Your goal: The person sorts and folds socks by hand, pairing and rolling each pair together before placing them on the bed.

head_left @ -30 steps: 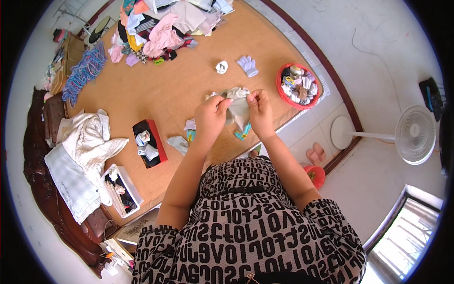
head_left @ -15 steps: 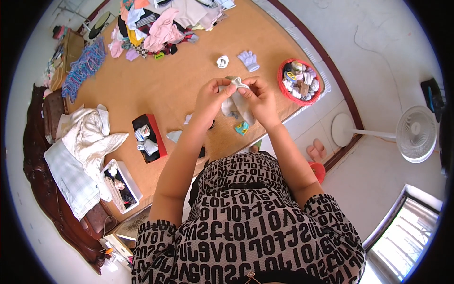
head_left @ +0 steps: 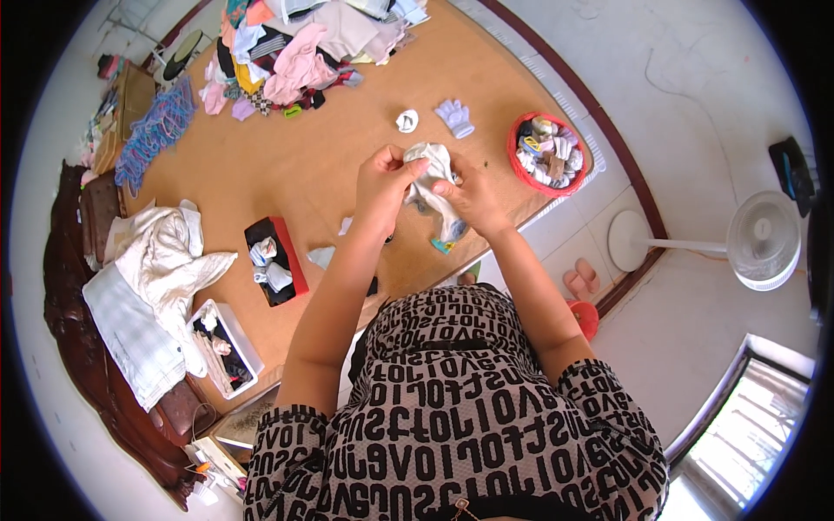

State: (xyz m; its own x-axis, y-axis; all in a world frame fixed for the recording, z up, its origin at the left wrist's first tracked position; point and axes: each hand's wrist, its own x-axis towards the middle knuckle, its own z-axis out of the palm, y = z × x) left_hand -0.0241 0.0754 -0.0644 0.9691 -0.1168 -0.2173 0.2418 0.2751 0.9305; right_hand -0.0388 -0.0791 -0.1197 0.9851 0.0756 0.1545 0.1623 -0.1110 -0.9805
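Observation:
A pale, whitish sock [head_left: 431,178] is stretched between my two hands above the tan surface. My left hand [head_left: 382,181] pinches its upper left side with thumb and fingers. My right hand [head_left: 474,200] grips the right side, the thumb lying on the fabric and the other fingers partly behind it. The sock's lower end, with a grey-blue patch, hangs over a small teal and yellow cloth item [head_left: 443,247]. Beyond my hands lie a rolled white sock [head_left: 407,121] and a lavender glove [head_left: 454,118]. A small pale cloth piece [head_left: 321,258] shows beside my left forearm.
To the right stands a red basket [head_left: 511,143] of rolled socks. On the left are a black and red box [head_left: 293,259] and a white bin [head_left: 247,342], both holding cloth items. A clothes heap [head_left: 304,65] lies far off; a white fan [head_left: 764,241] stands right.
The sock's upper part has spread wider between my hands, where it was bunched at my fingertips. Its hanging end now covers more of the teal and yellow item.

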